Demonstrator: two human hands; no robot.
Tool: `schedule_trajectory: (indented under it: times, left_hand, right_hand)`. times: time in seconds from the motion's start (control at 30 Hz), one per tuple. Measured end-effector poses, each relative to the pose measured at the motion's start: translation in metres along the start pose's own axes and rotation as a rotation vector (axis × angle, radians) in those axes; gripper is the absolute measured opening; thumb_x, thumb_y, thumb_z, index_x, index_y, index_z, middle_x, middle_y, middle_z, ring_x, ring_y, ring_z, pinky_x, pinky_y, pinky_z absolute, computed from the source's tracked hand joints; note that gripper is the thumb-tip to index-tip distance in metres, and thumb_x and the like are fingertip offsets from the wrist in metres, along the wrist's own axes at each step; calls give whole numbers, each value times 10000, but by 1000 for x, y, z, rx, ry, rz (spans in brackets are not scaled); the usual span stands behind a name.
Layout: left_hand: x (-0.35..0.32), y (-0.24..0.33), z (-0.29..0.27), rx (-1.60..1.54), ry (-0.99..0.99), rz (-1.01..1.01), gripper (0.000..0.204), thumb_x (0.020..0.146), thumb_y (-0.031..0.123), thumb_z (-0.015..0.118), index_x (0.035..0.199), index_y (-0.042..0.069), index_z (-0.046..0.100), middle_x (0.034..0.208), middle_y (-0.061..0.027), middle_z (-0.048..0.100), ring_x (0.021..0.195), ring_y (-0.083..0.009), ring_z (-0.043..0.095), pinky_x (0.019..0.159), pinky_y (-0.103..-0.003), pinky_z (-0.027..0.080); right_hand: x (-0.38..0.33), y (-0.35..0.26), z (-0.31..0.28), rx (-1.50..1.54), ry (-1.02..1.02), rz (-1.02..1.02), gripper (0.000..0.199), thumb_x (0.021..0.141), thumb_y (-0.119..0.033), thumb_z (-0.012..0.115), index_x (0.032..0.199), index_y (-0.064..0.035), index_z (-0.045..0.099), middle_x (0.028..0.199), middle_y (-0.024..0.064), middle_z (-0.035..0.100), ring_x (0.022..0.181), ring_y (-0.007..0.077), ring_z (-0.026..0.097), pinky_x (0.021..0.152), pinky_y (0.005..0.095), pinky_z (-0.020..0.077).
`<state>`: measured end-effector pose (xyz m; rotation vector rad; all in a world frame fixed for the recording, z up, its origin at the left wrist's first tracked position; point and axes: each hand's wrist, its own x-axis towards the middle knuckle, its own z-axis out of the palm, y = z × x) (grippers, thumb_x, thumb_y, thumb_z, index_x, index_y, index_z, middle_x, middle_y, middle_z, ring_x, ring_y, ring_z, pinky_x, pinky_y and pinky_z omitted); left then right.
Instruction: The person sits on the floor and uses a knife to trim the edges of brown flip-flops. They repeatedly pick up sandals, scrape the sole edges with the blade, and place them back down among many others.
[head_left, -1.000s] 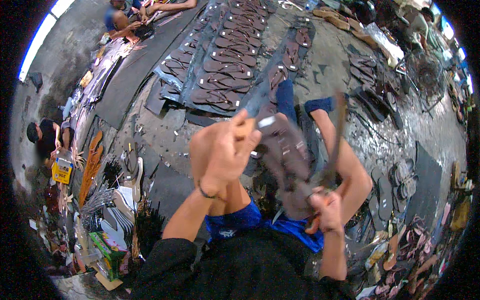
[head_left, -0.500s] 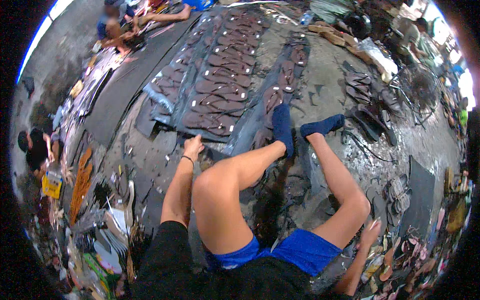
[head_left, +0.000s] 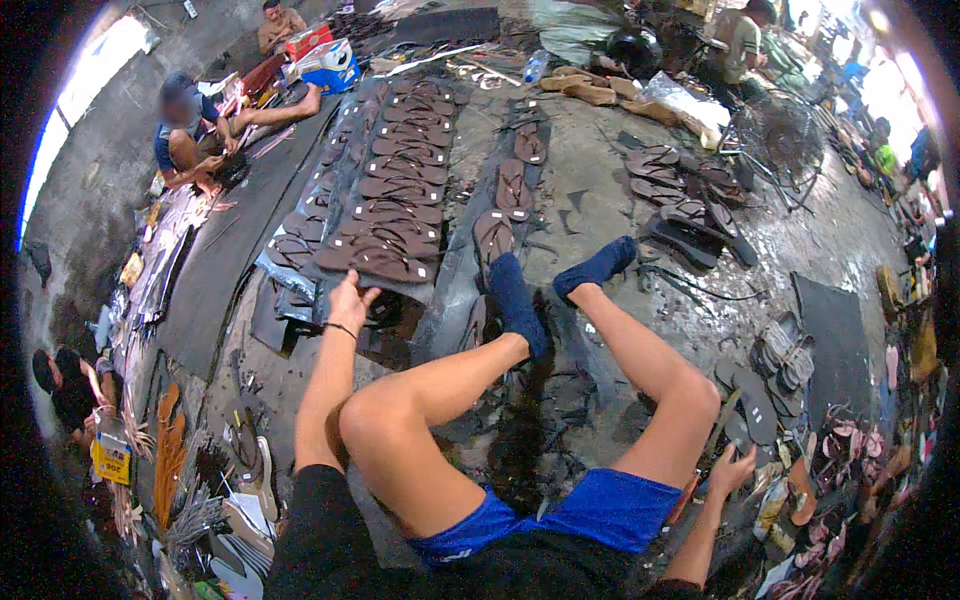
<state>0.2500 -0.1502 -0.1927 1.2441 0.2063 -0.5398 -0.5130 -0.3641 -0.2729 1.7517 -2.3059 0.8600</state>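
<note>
My left hand [head_left: 348,306] is at the near end of a long row of dark brown flip-flops [head_left: 398,212]. Its fingers close on the near edge of the nearest brown flip-flop [head_left: 375,264], which looks slightly raised over the dark sheet. At the lower right, my right hand [head_left: 733,472] has its fingers curled; what they hold, if anything, is too small to make out. Just beyond that hand lie grey soles [head_left: 752,404]. My feet in dark socks [head_left: 600,270] rest between the sandal rows.
A second, narrower row of brown flip-flops [head_left: 514,188] runs right of the first. More dark sandals [head_left: 690,235] and a standing fan [head_left: 780,135] are at the right. Footwear scraps [head_left: 840,460] crowd the lower right. A person [head_left: 190,130] sits far left near a box [head_left: 328,66].
The view has swung up and to the right, so the rows appear farther left. My left hand has gone from beside the row's end to gripping the nearest flip-flop. My right hand stays low.
</note>
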Motion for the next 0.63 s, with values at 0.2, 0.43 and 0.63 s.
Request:
schedule_trajectory:
  times: [0.2, 0.43, 0.63]
  left_hand:
    - [-31, 128, 70, -255, -72, 141, 187, 952, 105, 502, 1037, -57, 542, 977, -89, 561, 955, -222, 569, 821, -270, 576]
    - [-266, 17, 126, -95, -154, -546, 195, 904, 176, 608, 1006, 12, 584, 934, -86, 618, 834, -213, 642, 728, -304, 569]
    - [-247, -35, 61, 700, -504, -197, 364, 907, 263, 620, 1105, -31, 538, 1044, -160, 630, 957, -281, 638, 867, -378, 533]
  right_hand:
    - [32, -236, -72, 739, -216, -113, 454, 888, -224, 615, 1263, 10, 513, 1150, 222, 586, 1109, 351, 532, 980, 415, 399]
    - [-80, -465, -24, 1454, -1906, 469, 625, 880, -471, 593, 1288, -15, 462, 1237, 120, 568, 1070, 295, 567, 927, 466, 440]
    - [-108, -473, -23, 1439, -1294, 168, 275, 752, -13, 623, 1014, 72, 617, 988, 149, 661, 817, 269, 652, 737, 400, 547]
